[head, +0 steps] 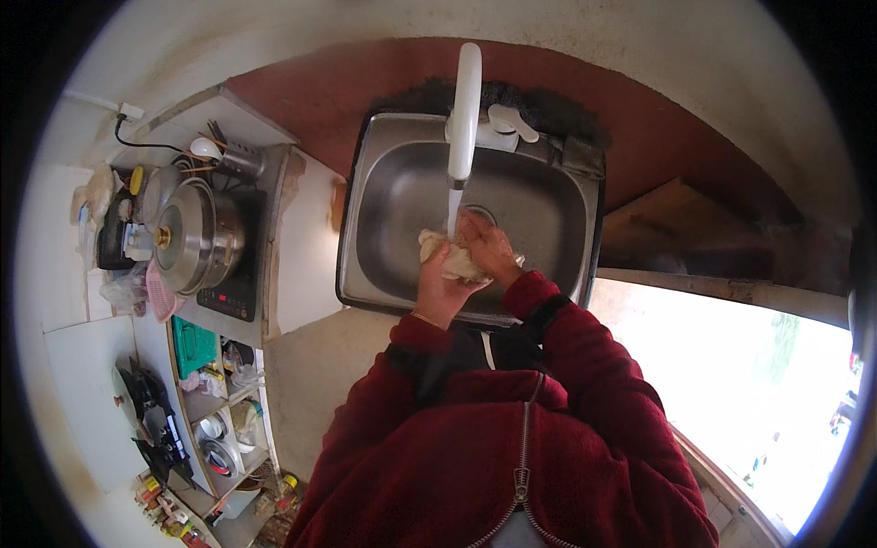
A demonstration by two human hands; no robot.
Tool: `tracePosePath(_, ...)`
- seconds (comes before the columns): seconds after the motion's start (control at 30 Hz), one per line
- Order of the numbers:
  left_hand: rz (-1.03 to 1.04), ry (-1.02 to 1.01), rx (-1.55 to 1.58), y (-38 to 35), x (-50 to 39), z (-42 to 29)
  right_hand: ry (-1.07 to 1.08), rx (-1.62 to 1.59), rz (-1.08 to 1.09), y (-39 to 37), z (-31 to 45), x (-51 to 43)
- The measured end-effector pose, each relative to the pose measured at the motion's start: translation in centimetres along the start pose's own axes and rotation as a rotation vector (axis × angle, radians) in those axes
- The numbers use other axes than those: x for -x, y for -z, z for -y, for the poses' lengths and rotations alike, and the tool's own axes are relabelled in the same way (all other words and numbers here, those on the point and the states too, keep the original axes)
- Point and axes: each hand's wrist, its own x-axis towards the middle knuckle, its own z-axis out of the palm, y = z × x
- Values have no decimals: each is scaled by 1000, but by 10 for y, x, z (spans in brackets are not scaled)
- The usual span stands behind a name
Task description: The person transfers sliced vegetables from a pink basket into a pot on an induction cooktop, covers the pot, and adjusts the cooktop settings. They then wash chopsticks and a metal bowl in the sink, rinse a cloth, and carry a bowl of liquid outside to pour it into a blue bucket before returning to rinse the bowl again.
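My left hand [440, 282] supports a pale cream, crumpled item [462, 266] from below, its thumb on top. The item looks like a wet cloth, though its material is hard to tell. Lying across its upper side is my right hand [488, 248], fingers pointing towards the tap. A bit of the item shows past the right hand's outer edge. Water [453, 209] runs from the white tap [466, 116] onto the hands and the item. Both hands are inside a stainless steel sink [548, 205], near the drain [483, 214], which they partly hide.
A white tap lever [514, 123] stands behind the basin, and a dark folded cloth [582, 157] lies on the back right rim. To the left, a lidded steel pot [185, 236] sits on an induction cooker [236, 294]. Below are shelves [226, 418] of kitchenware. Bright light enters at right.
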Motion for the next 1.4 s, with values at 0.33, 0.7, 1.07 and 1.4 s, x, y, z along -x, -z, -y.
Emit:
tracePosePath(0.33,-83,-134,-103,9,-22,-25,429,313,-65,-26,6,19)
tracePosePath(0.7,72,-77,-18,-3,2,-62,-151,-482,145,8,-8,12)
tracePosePath(1.07,51,-55,-116,39,-35,-41,667,474,-185,-4,47,26)
tracePosePath(1.4,186,-288,-383,12,-3,-39,513,41,-12,-13,30,28)
